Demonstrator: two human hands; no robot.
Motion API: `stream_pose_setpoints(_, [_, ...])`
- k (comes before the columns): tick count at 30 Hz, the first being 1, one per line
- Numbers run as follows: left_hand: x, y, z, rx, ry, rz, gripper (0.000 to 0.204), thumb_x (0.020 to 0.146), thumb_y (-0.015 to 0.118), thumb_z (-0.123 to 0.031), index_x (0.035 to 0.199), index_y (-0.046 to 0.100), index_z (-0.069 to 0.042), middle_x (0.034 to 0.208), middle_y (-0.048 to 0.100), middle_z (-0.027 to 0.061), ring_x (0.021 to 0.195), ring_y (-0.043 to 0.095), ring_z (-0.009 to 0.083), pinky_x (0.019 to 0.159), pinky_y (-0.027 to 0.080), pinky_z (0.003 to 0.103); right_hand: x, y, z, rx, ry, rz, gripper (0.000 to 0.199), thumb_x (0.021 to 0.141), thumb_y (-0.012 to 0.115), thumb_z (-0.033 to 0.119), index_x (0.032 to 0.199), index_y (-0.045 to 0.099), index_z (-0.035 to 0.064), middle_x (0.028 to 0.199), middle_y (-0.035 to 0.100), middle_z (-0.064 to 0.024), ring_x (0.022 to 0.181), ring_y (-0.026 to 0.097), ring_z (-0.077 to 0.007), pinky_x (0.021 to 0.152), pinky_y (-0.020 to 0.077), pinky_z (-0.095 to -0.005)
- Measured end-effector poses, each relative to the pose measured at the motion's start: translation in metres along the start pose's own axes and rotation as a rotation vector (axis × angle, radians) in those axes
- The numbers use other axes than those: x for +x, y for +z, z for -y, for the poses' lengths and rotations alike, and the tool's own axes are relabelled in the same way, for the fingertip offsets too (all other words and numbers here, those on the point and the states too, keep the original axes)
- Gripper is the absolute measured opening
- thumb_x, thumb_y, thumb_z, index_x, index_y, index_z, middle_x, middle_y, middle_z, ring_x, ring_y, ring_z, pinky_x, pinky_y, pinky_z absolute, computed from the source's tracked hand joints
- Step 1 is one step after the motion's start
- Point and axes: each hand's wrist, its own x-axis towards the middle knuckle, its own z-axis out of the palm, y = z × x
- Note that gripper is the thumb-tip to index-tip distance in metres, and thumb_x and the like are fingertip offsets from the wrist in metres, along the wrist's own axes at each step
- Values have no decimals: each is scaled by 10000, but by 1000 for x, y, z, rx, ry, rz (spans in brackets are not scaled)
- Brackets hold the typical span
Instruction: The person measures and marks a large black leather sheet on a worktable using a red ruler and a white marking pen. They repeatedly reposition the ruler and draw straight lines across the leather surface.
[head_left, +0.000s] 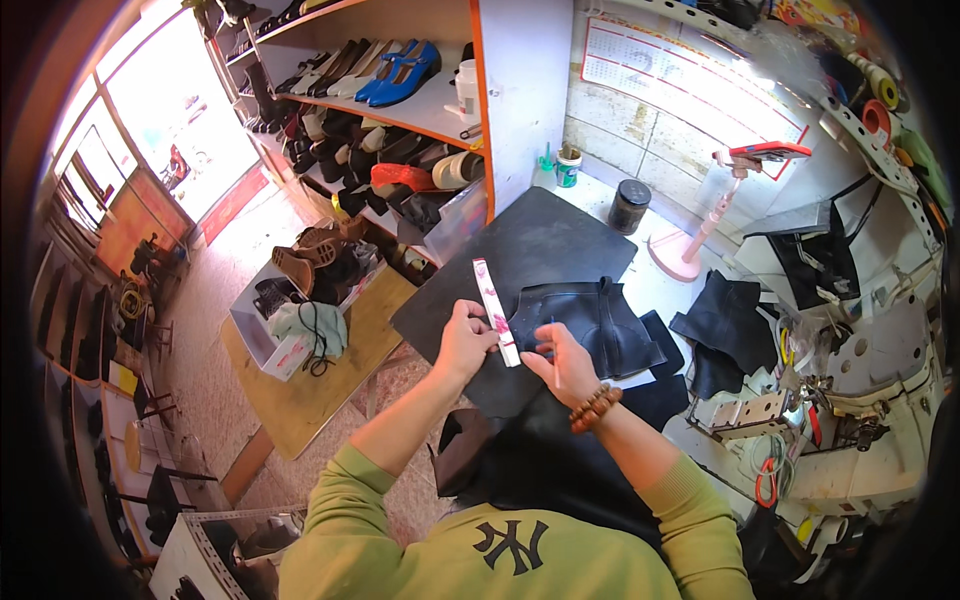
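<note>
Left hand (465,343) pinches the flat white ruler strip (496,311) near its lower end; right hand (562,362), at its 3 o'clock, curls fingers on the strip's tip. Strip lies along the left edge of the curved, matte black leather piece (590,325), on a smooth dark mat (540,245); cylindrical black jar (629,206) at 1 o'clock beyond

Both forearms reach forward, bent inward. Left hand (465,340) curled, fingers pinched shut. Right hand (563,362) close beside it, fingers pinching, beaded wrist.
</note>
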Motion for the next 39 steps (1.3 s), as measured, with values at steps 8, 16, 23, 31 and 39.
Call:
stream_pose_setpoints(8, [-13,8,19,462,173,-217,275,814,747,-28,836,476,-69,692,541,16,644,545,109,605,468,289,27,43,4,-298,3,-1,375,775,747,96,1086,538,93,1023,650,-108,951,644,-328,775,528,-449])
stream_pose_setpoints(16, [-7,7,16,560,255,-275,239,810,744,-112,877,516,-86,731,628,97,711,653,312,630,494,396,51,44,-14,-171,35,-27,300,799,719,1,1033,536,48,818,629,-86,773,649,-249,716,521,-327])
stream_pose_setpoints(23, [-5,8,17,608,318,-260,216,803,735,-99,871,530,-84,770,617,76,745,646,289,638,489,379,63,39,-44,32,4,-59,255,808,668,9,1029,544,29,799,649,-119,753,659,-268,702,523,-353])
stream_pose_setpoints(31, [-4,10,13,830,433,-231,218,769,752,-111,849,550,-109,857,577,42,881,615,260,714,496,391,68,36,-54,154,55,-99,248,801,669,-2,1015,545,7,797,651,-104,741,652,-215,704,521,-330])
stream_pose_setpoints(39, [7,-4,-2,963,429,-41,324,734,783,-118,1014,621,-129,1091,562,50,1061,561,279,832,515,414,85,-20,-21,656,429,-252,193,841,631,-2,1007,542,40,752,573,-37,570,560,-126,501,499,-274])
